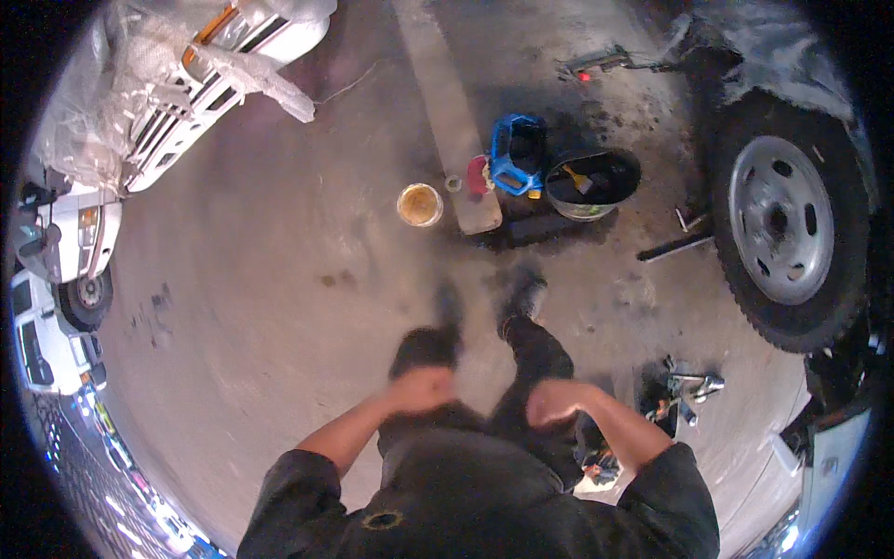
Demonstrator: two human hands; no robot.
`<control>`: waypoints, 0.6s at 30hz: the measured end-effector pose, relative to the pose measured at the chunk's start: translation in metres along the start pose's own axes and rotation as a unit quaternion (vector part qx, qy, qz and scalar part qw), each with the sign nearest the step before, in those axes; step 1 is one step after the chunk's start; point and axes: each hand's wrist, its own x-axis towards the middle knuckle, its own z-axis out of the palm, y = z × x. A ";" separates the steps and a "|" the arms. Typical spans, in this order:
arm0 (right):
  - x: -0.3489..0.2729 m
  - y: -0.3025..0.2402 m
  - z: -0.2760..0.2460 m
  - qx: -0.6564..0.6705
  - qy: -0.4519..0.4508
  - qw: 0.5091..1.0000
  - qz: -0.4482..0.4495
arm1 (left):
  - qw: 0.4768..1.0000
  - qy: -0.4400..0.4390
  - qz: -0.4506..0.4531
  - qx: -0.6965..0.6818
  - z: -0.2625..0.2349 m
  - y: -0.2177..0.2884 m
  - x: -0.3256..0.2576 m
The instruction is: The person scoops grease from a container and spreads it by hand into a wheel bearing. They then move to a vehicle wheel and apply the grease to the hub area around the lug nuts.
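My left hand (424,389) hangs over my left thigh, its fingers curled in but smeared by motion. Over my right thigh is my right hand (559,402), also blurred, with the fingers bent inward. I make out no object in either one. On the floor ahead of my feet stands a round tub (420,224) with yellowish-brown contents. To its right are a small ring (453,184), a crumpled red item (478,174) and a blue jug (518,130). Beside the jug, a dark oval basin (585,215) holds a brush (577,177).
A long flat board (438,74) lies on the floor. At right stands a large vehicle wheel (780,220), with a dark bar (675,247) near it. Tools (694,384) lie by my right arm. White vehicles, one partly wrapped in plastic (102,102), line the left.
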 end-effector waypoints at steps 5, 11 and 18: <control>0.087 0.080 -0.123 0.028 0.422 0.883 0.203 | 0.974 0.214 -0.007 -0.079 -0.029 -0.046 0.138; 0.219 0.182 -0.282 -0.144 0.555 0.792 0.211 | 0.900 0.408 -0.005 -0.153 -0.106 -0.109 0.266; 0.352 0.279 -0.445 -0.375 0.592 0.671 0.243 | 0.769 0.603 0.032 -0.211 -0.211 -0.189 0.347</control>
